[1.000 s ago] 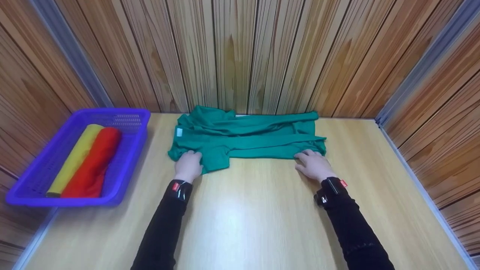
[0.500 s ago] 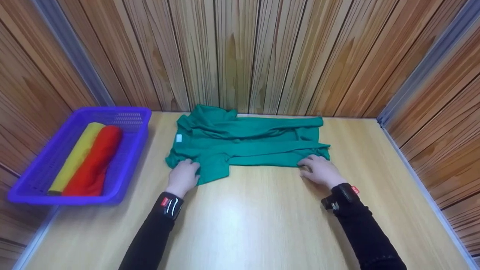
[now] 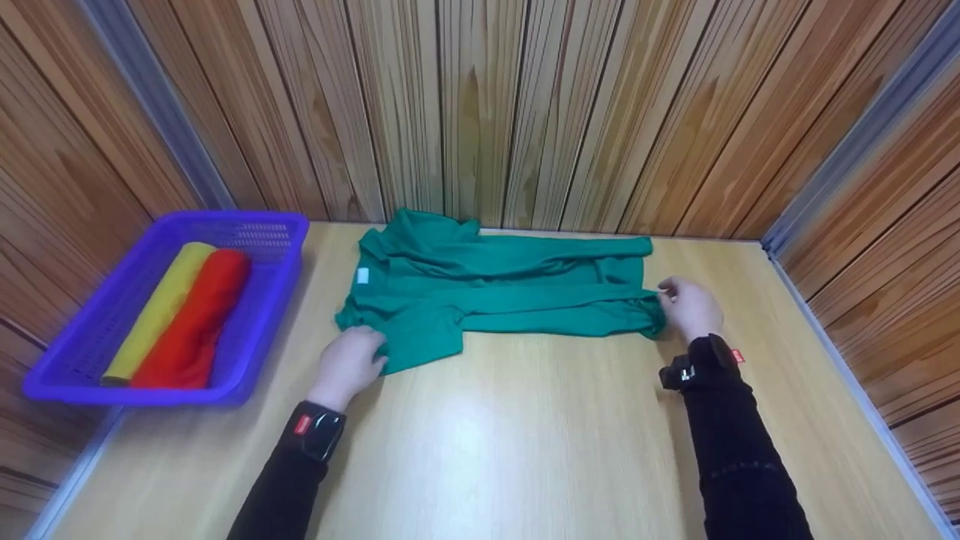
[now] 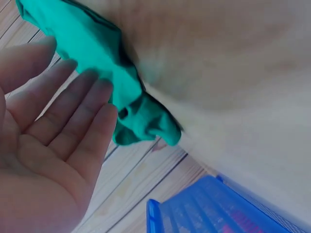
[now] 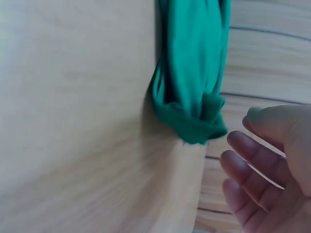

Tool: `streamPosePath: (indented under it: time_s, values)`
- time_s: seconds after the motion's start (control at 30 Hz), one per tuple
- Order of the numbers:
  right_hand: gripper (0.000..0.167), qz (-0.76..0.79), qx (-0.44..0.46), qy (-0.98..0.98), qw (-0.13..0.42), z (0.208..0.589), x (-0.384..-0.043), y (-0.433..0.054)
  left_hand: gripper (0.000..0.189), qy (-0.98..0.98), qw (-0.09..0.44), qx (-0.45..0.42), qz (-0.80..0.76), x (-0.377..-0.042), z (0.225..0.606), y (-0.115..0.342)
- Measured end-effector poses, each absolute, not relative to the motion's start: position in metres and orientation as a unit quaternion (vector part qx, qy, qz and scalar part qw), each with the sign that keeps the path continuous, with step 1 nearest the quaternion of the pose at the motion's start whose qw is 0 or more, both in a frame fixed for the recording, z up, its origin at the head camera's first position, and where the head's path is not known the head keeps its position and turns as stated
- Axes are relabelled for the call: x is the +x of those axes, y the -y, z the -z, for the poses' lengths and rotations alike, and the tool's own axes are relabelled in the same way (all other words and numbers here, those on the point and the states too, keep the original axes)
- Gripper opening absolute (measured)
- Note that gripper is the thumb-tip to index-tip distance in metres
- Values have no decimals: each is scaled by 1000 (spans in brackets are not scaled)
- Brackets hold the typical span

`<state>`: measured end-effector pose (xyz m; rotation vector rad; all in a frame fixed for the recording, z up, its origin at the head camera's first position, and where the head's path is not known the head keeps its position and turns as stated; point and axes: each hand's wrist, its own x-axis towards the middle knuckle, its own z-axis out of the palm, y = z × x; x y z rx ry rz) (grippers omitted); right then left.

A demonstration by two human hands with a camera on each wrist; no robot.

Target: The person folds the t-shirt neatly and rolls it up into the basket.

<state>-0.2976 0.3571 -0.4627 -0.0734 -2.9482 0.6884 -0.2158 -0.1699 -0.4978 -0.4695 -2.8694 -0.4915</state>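
A green long garment (image 3: 510, 292), with a small white label at its left end, lies spread against the back wall. My left hand (image 3: 349, 366) is at its near left corner, where a flap juts toward me. In the left wrist view the fingers (image 4: 77, 102) look nearly straight and hold nothing. Just off the garment's right end is my right hand (image 3: 691, 307), its thumb and fingertips close to the bunched corner. The right wrist view shows that crumpled end (image 5: 194, 116) beside slightly bent fingers (image 5: 252, 160), with a small gap between them.
At the left stands a purple plastic basket (image 3: 274, 322) holding a yellow roll of cloth (image 3: 161, 311) and a red roll (image 3: 196, 322). Wood-panelled walls (image 3: 517, 112) close in the light wooden table (image 3: 487, 450) at the back and both sides.
My right hand has moved right and away from me, from the garment's near edge to beyond its right end. The left hand has slid left and toward me, and the near flap has come along.
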Motion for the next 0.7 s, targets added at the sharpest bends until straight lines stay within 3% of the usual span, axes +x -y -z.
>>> streamPosePath:
  time_s: [0.4, 0.7]
  values:
    - [42, -194, 14, 980, -34, 481, -309, -355, 19, 971, 91, -146, 167, -198, 506, 193]
    - [33, -186, 14, 982, 11, 491, -305, -350, 23, 969, 114, -158, 155, -196, 507, 188]
